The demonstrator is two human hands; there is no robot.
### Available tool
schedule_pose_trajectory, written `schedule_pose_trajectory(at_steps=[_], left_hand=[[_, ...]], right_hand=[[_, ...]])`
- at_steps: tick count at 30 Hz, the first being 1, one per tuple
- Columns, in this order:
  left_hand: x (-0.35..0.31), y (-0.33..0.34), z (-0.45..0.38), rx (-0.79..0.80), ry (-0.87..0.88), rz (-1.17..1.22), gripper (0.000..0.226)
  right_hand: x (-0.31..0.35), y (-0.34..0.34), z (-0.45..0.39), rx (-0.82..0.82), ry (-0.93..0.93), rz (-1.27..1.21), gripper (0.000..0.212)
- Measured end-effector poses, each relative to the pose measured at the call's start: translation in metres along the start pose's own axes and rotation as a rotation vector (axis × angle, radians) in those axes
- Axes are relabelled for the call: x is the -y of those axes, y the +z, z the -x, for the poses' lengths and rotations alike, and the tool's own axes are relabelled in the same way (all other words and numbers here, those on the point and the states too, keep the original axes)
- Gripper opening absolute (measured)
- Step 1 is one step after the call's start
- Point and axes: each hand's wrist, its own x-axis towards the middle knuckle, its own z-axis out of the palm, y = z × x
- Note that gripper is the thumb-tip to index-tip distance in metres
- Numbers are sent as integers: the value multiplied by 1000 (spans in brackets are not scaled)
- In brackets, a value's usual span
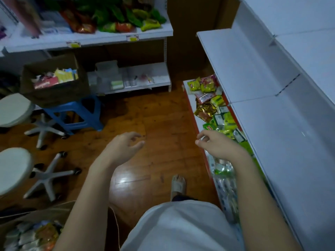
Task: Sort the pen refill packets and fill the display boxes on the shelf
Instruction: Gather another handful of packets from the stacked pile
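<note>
My left hand (123,144) hangs over the wooden floor with loosely curled fingers and holds nothing. My right hand (215,144) hovers beside the low shelf on the right, fingers relaxed and empty. A brown cardboard box (54,87) holding colourful packets sits on a blue stool (79,115) at the left. Behind it, the low white shelf (145,82) carries clear plastic display boxes (108,73) and small stationery items. Another cardboard box (32,230) with packets lies at the bottom left corner.
Two white swivel stools (12,169) stand at the left. Snack packets (213,105) crowd the red-edged low shelf on the right, under bare white shelves (262,78). More snack bags (117,17) fill the upper left shelf. My sandalled foot (178,185) stands on the floor.
</note>
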Motion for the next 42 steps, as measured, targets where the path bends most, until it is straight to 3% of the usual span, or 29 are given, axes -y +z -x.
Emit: schedule_pose_trajectory(at_steps=[7,14,25,29,37,42], left_hand=[[-8,-70,-102,-113,-16,32,44],[13,-127,-225,-122,-12,61,46],[23,-222,-455,-8,165,59,39],[-2,-247,-514,60,246,-8,40],[-84,-268,-666,171,383,-152,42],[-205,-311,-740,120,737,-229,36]], right_hand=[[57,-73,-124,-22,-84,-5,33],[99,-98,-238,99,-46,29,35],[176,-172,-403,-103,55,-82,32],[176,-190,-442,-63,117,-118,35],[153,-276,-533,-165,163,-213,25],[158,-368,-558,-403,57,-279,14]])
